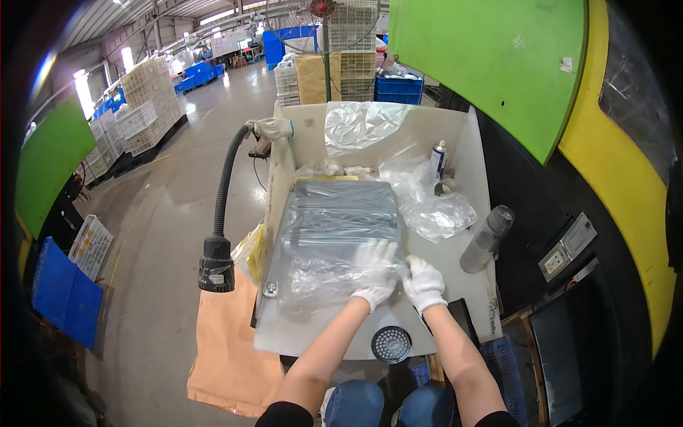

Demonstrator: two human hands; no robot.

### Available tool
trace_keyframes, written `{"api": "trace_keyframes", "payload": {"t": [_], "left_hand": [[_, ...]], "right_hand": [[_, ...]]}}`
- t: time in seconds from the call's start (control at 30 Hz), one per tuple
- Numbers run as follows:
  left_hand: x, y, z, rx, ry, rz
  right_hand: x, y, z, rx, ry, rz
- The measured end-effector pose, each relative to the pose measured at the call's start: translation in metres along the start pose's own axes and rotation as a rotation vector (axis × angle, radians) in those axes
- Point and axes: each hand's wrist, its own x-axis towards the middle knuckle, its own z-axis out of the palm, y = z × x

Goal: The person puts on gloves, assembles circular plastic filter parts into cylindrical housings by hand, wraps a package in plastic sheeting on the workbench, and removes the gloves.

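Grey flat panels (344,206) lie stacked on the white worktable, wrapped in clear plastic film. A loose clear plastic bag (316,277) spreads over their near end. My left hand (377,274), in a white glove, lies flat with fingers extended on the near right part of the panels; thin film covers its fingers. Beside it, at the panels' right edge, is my gloved right hand (425,283), its fingers bent together at the bag's edge. A round black perforated disc (391,344) lies at the table's front edge.
Crumpled clear bags (437,213), a tape roll (447,187) and a spray can (438,158) sit at the back right. A grey bottle (487,239) stands by the right wall. A flexible black hose (222,213) hangs at the left, above brown paper (231,349).
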Motion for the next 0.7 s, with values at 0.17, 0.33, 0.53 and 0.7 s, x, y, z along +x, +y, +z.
{"api": "trace_keyframes", "payload": {"t": [0.17,0.33,0.53,0.7], "left_hand": [[-0.005,-0.011,0.028,0.010,0.171,0.015],[-0.006,-0.010,0.028,0.018,0.142,-0.041],[-0.006,-0.016,0.024,-0.014,0.148,0.003],[-0.009,-0.021,0.014,-0.009,0.096,0.024]], "right_hand": [[-0.005,-0.001,-0.009,-0.023,-0.020,-0.072],[-0.015,-0.007,-0.027,0.081,0.165,-0.396],[-0.029,-0.010,-0.027,0.135,0.090,-0.390],[-0.033,-0.023,-0.035,0.154,0.134,-0.490]]}}
